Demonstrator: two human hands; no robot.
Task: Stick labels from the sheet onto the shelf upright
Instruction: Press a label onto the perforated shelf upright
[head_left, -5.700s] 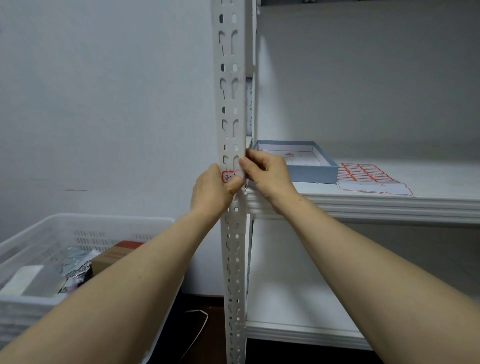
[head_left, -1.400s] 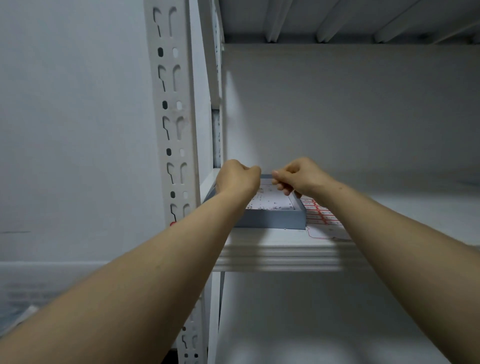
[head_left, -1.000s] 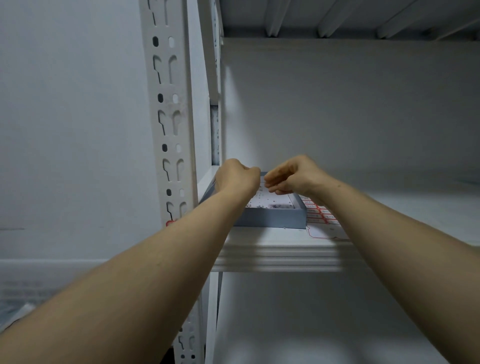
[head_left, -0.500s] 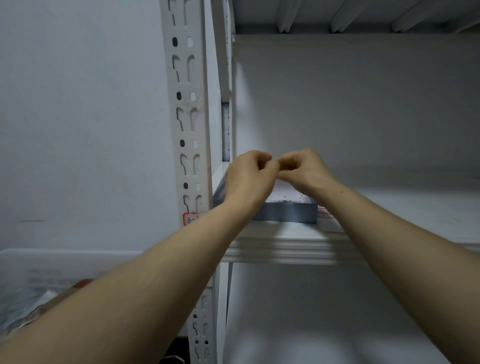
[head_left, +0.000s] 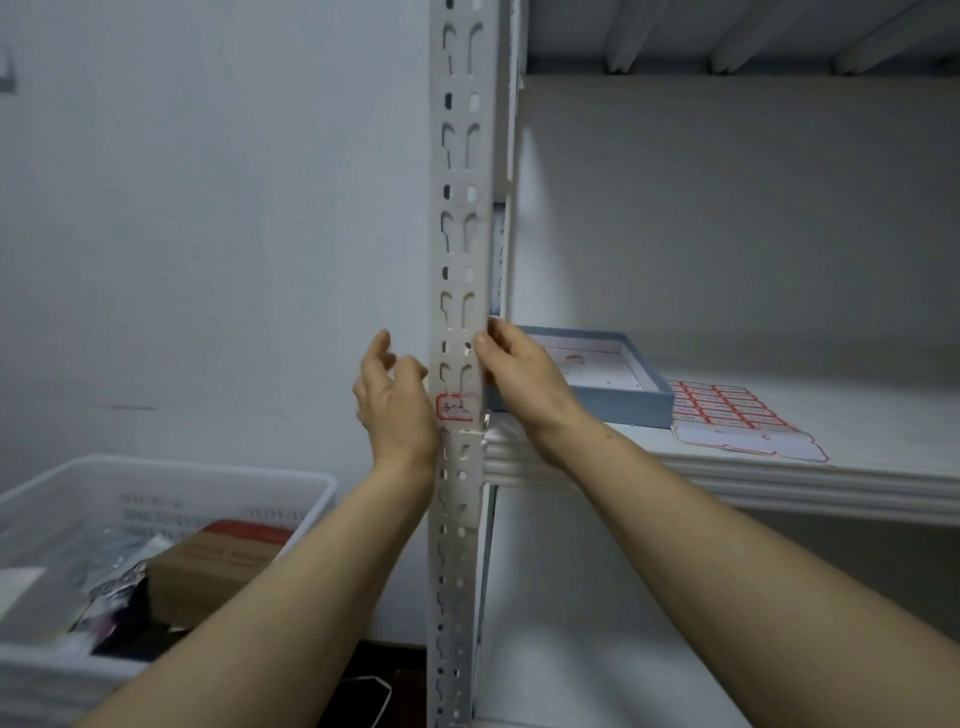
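One small red-bordered handwritten paper label (head_left: 456, 406) is already stuck on the front face of the white perforated steel shelf upright (head_left: 460, 218), just above where the white shelf board (head_left: 779, 478) joins it. Right hand (head_left: 519, 376) is at the upright's right side, thumb tip (head_left: 480, 340) on the front edge just above that label. Its other fingers are hidden behind the flange, so I can't tell if it's pinching a fresh label or just bracing. Left hand (head_left: 395, 400) is just left of the upright, level with the stuck label, fingers loose and apart, nothing in it. Sheet of red-bordered labels (head_left: 727, 413) lies flat on the board, well right of the upright, with a shallow blue cardboard box (head_left: 613, 402) between. White plastic basket (head_left: 171, 483) sits down-left of the upright, brown cardboard box (head_left: 208, 561) inside. Handling, my read: labels are thin, near weightless, floppy, tacky on one side, so they'll curl and self-stick. Take one by a corner with fingertips only, land one edge on solid metal between the slots, then smooth across. The holes cut the bond area.
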